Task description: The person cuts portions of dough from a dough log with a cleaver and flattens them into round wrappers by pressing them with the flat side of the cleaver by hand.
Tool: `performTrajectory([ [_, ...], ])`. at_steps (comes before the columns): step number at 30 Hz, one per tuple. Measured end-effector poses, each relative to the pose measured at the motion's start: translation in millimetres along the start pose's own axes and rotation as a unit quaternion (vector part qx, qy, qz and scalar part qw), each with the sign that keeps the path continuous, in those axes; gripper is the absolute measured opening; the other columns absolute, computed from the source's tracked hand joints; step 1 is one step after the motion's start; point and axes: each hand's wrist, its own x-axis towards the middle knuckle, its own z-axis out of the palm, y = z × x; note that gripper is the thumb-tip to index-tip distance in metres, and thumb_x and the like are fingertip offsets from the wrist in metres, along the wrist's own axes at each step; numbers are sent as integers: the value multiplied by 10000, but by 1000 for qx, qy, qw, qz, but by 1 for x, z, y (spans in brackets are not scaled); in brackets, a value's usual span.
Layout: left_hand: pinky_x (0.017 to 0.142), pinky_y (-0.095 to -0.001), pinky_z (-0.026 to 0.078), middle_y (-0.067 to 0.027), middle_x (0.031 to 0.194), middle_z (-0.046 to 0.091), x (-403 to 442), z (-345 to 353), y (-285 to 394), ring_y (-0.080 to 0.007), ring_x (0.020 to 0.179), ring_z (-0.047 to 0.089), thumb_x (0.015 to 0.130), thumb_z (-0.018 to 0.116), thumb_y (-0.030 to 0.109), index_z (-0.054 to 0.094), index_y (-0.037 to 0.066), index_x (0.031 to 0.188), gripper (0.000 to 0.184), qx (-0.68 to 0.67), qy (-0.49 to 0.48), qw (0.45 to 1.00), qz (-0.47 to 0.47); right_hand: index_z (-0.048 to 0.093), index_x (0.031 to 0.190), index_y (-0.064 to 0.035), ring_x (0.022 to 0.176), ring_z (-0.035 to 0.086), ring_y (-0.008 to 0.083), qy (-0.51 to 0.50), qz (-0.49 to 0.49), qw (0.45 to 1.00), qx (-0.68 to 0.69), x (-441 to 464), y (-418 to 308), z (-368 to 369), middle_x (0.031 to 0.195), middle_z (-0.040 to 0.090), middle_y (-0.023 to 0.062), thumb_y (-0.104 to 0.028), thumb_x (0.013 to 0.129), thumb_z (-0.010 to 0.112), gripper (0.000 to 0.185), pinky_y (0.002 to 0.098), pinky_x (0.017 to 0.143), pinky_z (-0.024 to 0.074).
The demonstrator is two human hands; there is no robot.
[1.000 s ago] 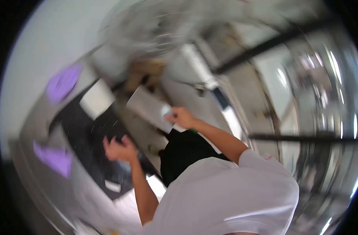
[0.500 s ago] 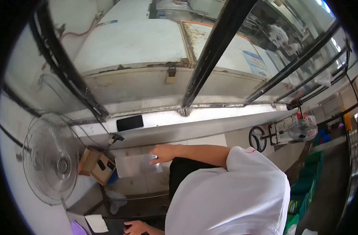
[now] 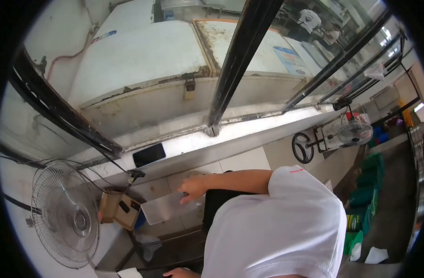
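My right hand [image 3: 193, 187] reaches out from the white sleeve, its fingers closed at the right end of a flat, translucent rectangular panel [image 3: 162, 210]. A small dark spot shows by the fingers; I cannot make out what it is. To the panel's left stands an open cardboard box [image 3: 111, 208] with dark handheld items [image 3: 124, 205] inside. At the bottom edge, my left hand [image 3: 180, 273] lies near a dark surface. The frame cuts it off, so its fingers barely show.
A caged fan [image 3: 66, 215] stands at left. A phone [image 3: 149, 154] lies on the white ledge [image 3: 189, 144] below the black-framed window. A second fan [image 3: 354, 133] and a black wheel [image 3: 303, 148] are at right, near green containers [image 3: 362, 197]. People [image 3: 309, 19] are beyond the window.
The view has shifted, so the ledge and phone sit lower left. My right hand still holds the panel, which has tilted slightly. My left hand has slid toward the bottom edge.
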Motion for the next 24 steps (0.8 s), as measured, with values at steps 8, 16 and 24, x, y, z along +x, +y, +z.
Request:
performTrajectory([
  [8, 958, -561, 379, -45, 1366, 528, -3, 19, -12, -306, 1175, 550, 993, 483, 648, 598, 203, 1159, 489, -20, -1, 1000, 0, 659, 1013, 13, 892, 672, 472, 30, -90, 994, -45, 25, 2, 47, 937, 693, 265, -534, 957, 630, 551, 535, 815, 544],
  [16, 982, -599, 368, -76, 1404, 500, 0, 25, -23, -341, 1221, 524, 1013, 473, 624, 575, 165, 1230, 518, -12, -62, 998, -9, 651, 999, 6, 956, 665, 474, 2, -74, 996, -38, 20, -18, 63, 966, 692, 266, -514, 954, 639, 523, 535, 860, 530],
  [24, 994, -629, 360, -129, 1437, 469, -3, 9, -10, -367, 1251, 508, 1043, 406, 623, 555, 113, 1252, 570, -2, -69, 998, -1, 648, 1064, 19, 1045, 639, 463, -24, -80, 995, -52, 14, -32, 50, 1041, 687, 259, -512, 959, 631, 542, 529, 916, 517],
])
